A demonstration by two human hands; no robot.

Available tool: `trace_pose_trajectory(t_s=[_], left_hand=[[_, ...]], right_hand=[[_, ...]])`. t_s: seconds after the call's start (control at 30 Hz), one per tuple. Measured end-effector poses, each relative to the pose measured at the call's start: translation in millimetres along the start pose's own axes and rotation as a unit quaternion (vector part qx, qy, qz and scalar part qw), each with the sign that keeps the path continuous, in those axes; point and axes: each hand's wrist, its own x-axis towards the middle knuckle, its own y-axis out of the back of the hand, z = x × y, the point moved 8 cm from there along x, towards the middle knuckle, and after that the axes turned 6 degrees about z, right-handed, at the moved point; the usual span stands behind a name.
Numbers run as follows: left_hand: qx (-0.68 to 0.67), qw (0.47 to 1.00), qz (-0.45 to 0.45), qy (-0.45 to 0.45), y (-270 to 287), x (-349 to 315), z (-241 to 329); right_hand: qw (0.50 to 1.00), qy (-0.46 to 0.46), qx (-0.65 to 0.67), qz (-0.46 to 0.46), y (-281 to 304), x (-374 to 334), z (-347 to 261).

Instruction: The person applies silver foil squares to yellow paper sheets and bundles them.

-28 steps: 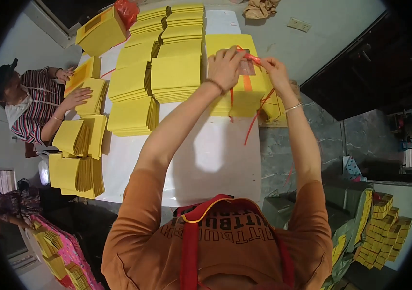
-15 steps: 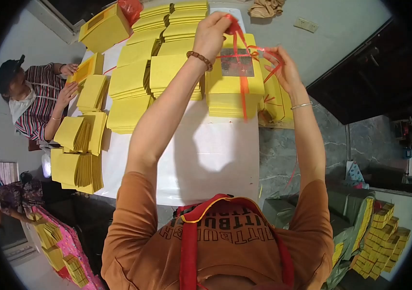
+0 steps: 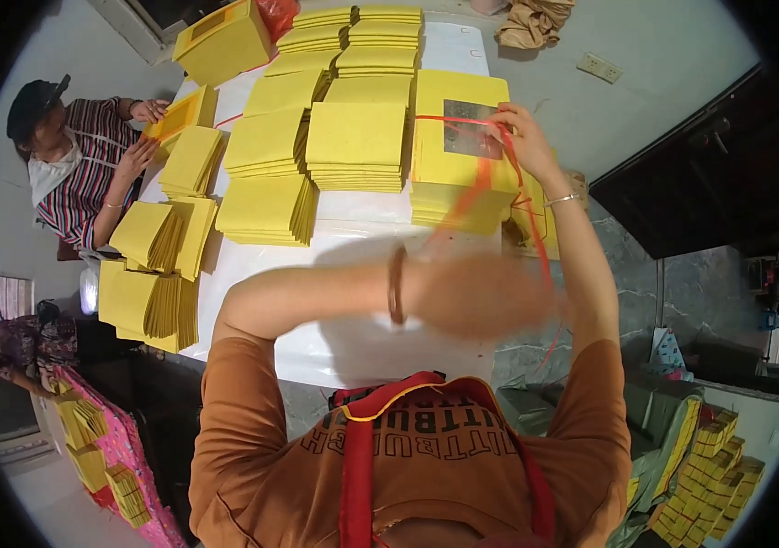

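Note:
A yellow box (image 3: 435,173) with a grey see-through window stands at the table's right edge. Across its top runs a red ribbon (image 3: 453,119), with strands trailing down past the right side. My right hand (image 3: 526,142) is closed on the ribbon at the box's right edge, its fingers bent over the strands. Nearer to me, my left hand (image 3: 485,292) crosses in front of my body toward the right. Motion smears it, so its fingers and anything in them cannot be made out.
Stacks of folded yellow sheets (image 3: 357,142) cover the white table (image 3: 353,251) to the left. A co-worker (image 3: 79,164) handles a yellow box (image 3: 184,119) at the left side. Another person (image 3: 19,356) bends beside a pink-covered table (image 3: 129,447). A dark door (image 3: 682,155) is at right.
My left hand has left the ribbon above the box and swung down toward me and right. The ribbon lies tauter across the box, and my right hand has closed on it.

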Motion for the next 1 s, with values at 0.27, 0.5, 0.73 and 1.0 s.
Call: trace_pose_trajectory(t_s=[0.27, 0.5, 0.73, 1.0], left_hand=[[-0.267, 0.963, 0.017, -0.038, -13.5, 13.7, -103.8], [0.245, 0.878, 0.275, 0.304, 68.5, -21.9, -256.7], [0.292, 0.859, 0.263, 0.328, 57.5, -5.8, -259.2], [0.182, 0.883, 0.282, 0.329, 61.0, -16.0, -276.8]], right_hand=[[0.971, -0.07, 0.227, 0.004, -0.1, -6.2, 28.0], [0.939, -0.135, 0.302, 0.094, 14.6, -17.6, 10.7], [0.971, -0.044, 0.198, 0.123, 12.4, -10.1, 15.6], [0.987, -0.107, 0.06, 0.104, 9.5, -10.6, 5.1]])
